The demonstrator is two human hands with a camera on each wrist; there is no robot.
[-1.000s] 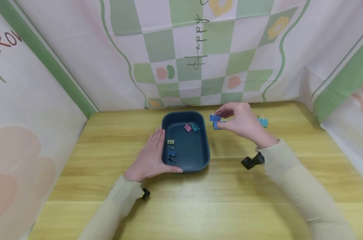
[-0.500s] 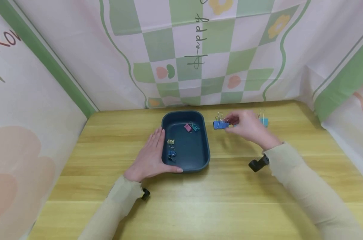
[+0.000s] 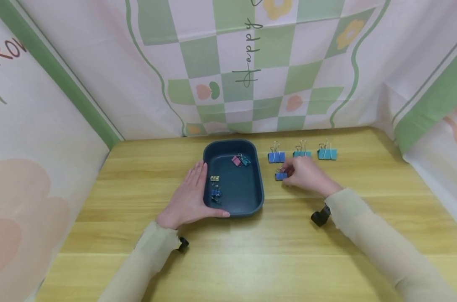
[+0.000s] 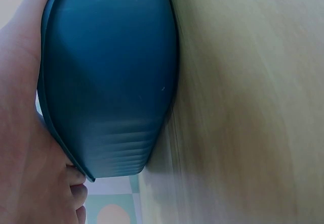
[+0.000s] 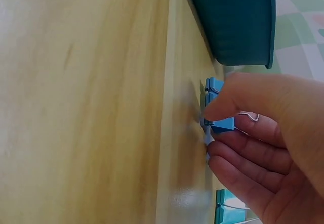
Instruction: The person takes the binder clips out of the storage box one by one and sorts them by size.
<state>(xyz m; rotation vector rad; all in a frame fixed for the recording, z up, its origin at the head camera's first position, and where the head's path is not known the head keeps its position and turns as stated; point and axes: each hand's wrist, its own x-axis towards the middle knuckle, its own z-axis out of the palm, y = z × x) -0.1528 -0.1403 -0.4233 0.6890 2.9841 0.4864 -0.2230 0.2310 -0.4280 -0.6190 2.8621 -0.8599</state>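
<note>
While the left hand (image 3: 186,196), fingers straight and together, thumb spread, is kept on the dark-blue rectangular plastic tray (image 3: 245,184), the small blue metal binder clip (image 3: 280,176) has been brought in front of the large blue metal binder clip (image 3: 276,157), pinched by the right hand (image 3: 307,174); a front row seems begun. Two large teal metal clips (image 3: 327,154) are seen farther right.

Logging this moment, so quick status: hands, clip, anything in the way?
Left hand touching tray. Right hand pinching small blue clip. Larger blue clip, two teal clips beyond; nothing between small blue clip and tray.
</note>
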